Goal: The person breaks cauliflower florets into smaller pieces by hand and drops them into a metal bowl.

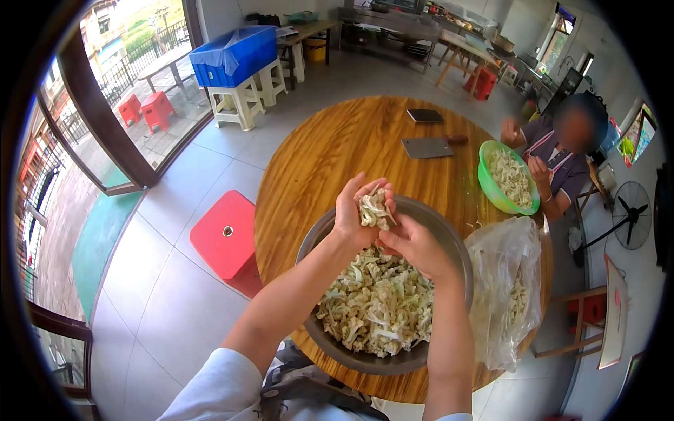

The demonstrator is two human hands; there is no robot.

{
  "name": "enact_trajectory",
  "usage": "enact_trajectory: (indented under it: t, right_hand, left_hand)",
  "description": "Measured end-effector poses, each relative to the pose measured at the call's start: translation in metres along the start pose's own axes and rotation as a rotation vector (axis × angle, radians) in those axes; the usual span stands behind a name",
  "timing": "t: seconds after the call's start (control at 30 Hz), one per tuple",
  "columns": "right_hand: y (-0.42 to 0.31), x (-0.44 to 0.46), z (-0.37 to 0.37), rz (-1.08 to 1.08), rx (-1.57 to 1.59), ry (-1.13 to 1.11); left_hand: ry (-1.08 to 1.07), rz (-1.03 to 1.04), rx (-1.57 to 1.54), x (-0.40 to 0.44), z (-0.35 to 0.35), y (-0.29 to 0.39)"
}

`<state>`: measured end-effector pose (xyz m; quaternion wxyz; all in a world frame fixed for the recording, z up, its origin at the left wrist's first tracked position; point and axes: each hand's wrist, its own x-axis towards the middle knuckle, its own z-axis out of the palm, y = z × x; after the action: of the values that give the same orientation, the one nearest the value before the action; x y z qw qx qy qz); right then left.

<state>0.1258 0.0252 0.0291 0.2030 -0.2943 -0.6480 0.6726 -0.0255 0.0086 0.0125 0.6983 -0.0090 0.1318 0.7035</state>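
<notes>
At the frame's centre, the left hand cups a cauliflower clump above the metal bowl; the right hand, just to its lower right, touches it (whether pinching, I cannot tell).

A blue crate sits on white stools at upper left; a red stool stands left of centre, a fan at far right, a yellow bucket near the top
</notes>
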Motion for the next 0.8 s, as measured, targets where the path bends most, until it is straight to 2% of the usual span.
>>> enact_trajectory:
  t: [0.1, 0.13, 0.27, 0.37, 0.5, 0.53, 0.6, 0.63, 0.67, 0.73, 0.8]
  right_hand:
    - [0.004, 0.005, -0.001, -0.057, 0.005, 0.173]
    - [0.002, 0.005, 0.002, -0.064, 0.011, 0.299]
    - [0.002, 0.005, -0.005, -0.18, -0.211, 0.502]
    - [-0.006, 0.001, -0.005, -0.214, -0.149, 0.491]
    - [-0.008, 0.0, -0.011, -0.316, 0.167, 0.463]
    - [-0.007, -0.001, -0.015, -0.331, 0.25, 0.446]
    - [-0.012, -0.006, -0.017, -0.34, 0.319, 0.398]
    - [-0.017, -0.011, -0.017, -0.286, 0.305, 0.313]
    - [-0.022, -0.016, -0.018, -0.231, 0.289, 0.229]
    - [-0.016, -0.015, -0.024, -0.131, 0.292, 0.116]
    - [-0.015, -0.009, -0.017, -0.15, 0.23, 0.33]
  left_hand:
    - [0.016, 0.015, 0.009, -0.007, 0.01, 0.0]
    - [0.014, 0.01, 0.032, -0.008, 0.011, 0.0]
    - [0.016, -0.015, 0.111, -0.008, 0.008, -0.001]
    - [0.042, -0.054, 0.126, -0.01, 0.008, -0.002]
    - [0.018, -0.107, 0.108, -0.002, -0.001, -0.006]
    - [0.094, -0.102, 0.09, -0.007, 0.009, -0.008]
    - [-0.028, -0.156, 0.073, -0.002, -0.001, -0.002]
    - [-0.087, -0.186, 0.063, -0.002, -0.003, -0.001]
    - [0.031, -0.152, 0.123, -0.001, -0.002, -0.005]
    - [-0.015, -0.181, 0.192, 0.002, -0.008, -0.005]
    - [-0.068, -0.202, 0.263, 0.001, -0.009, -0.006]
